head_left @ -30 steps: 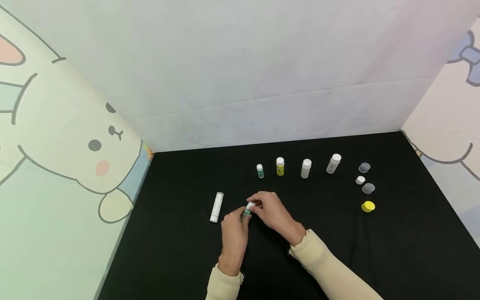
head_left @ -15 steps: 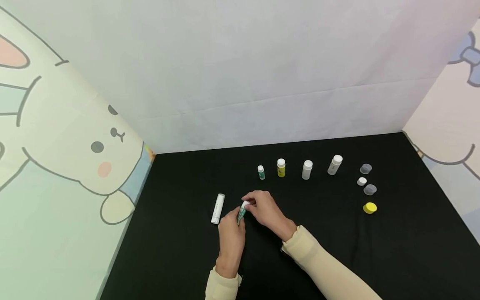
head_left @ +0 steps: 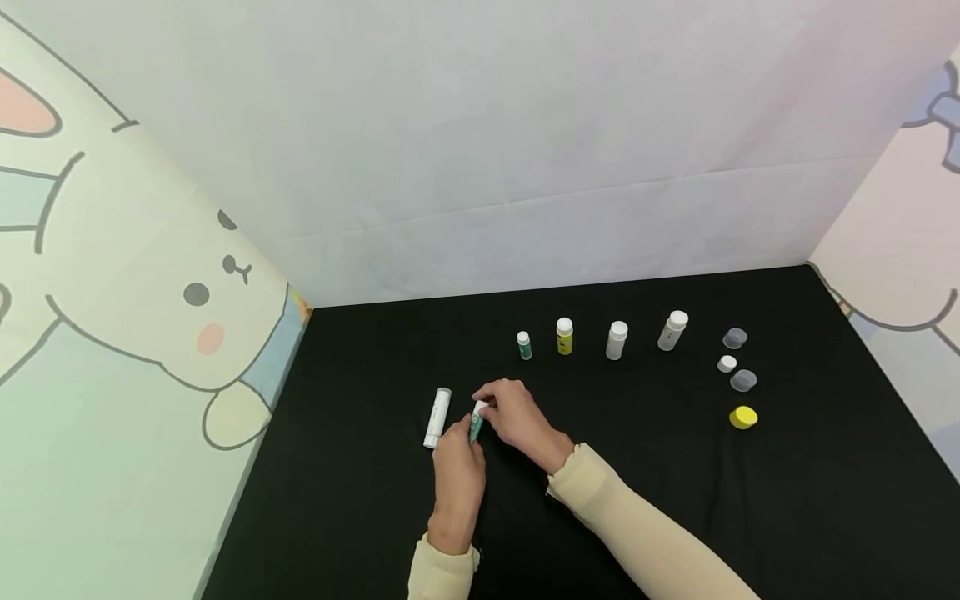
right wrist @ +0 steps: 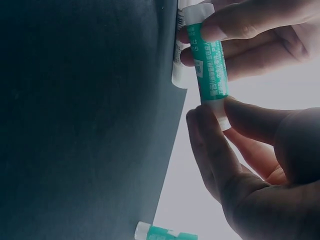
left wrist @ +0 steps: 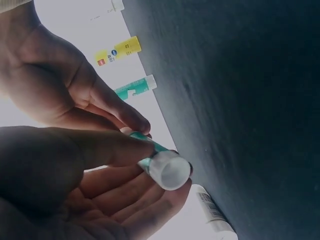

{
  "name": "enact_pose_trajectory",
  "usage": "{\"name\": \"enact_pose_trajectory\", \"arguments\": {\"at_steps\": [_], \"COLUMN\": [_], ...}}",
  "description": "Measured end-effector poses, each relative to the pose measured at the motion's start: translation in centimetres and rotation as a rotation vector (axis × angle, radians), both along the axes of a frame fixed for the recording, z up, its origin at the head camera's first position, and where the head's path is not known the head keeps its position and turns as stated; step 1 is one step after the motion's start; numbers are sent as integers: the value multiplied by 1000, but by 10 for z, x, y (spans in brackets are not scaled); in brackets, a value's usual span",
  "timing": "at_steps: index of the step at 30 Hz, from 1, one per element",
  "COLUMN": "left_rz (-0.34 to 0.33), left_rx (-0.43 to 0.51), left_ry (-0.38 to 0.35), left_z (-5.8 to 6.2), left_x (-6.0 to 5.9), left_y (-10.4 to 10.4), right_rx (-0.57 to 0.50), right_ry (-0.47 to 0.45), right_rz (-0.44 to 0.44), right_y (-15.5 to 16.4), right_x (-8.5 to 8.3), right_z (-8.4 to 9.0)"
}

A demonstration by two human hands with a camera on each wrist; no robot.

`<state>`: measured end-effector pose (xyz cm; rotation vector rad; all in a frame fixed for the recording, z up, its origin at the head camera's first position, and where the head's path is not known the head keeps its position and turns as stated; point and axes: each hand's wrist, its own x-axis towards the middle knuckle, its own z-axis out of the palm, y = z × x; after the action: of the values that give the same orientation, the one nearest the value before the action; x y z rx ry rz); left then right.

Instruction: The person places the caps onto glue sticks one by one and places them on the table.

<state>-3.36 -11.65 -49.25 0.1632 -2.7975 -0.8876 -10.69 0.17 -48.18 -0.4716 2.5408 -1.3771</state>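
Observation:
A small green tube [head_left: 476,425] with white ends is held above the black table [head_left: 660,500] between both hands. My left hand [head_left: 463,433] grips its lower body between thumb and fingers, and the tube's white end [left wrist: 169,170] faces the left wrist camera. My right hand [head_left: 487,406] pinches the white cap [right wrist: 221,114] at the upper end of the green tube [right wrist: 210,65]. Left fingers [right wrist: 250,25] wrap the far end in the right wrist view. Just left of the hands, a white tube [head_left: 437,417] lies on the table.
A row of bottles stands behind: small green [head_left: 524,345], yellow [head_left: 564,336], and two white [head_left: 617,340] [head_left: 672,330]. Loose caps lie at the right: clear [head_left: 735,337], white [head_left: 726,363], clear [head_left: 743,380], yellow [head_left: 743,417]. Paper walls enclose the table.
Both hands have drifted a little to the left with the green tube, closer to the lying white tube. The grip on the tube and its cap looks the same.

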Motion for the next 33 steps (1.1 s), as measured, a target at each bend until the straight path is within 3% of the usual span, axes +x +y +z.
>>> {"name": "enact_pose_trajectory", "arguments": {"at_steps": [8, 15, 33], "left_rz": [2, 5, 51], "left_rx": [-64, -89, -226], "left_ry": [-16, -18, 41], "left_z": [-2, -6, -7], "left_x": [-1, -2, -4], "left_y": [-3, -6, -3], "right_rx": [15, 34, 92], "right_ry": [-30, -3, -46], "right_rz": [0, 14, 45], "right_y": [-11, -17, -29], "right_x": [-4, -8, -14], "right_z": [-3, -9, -11]}}
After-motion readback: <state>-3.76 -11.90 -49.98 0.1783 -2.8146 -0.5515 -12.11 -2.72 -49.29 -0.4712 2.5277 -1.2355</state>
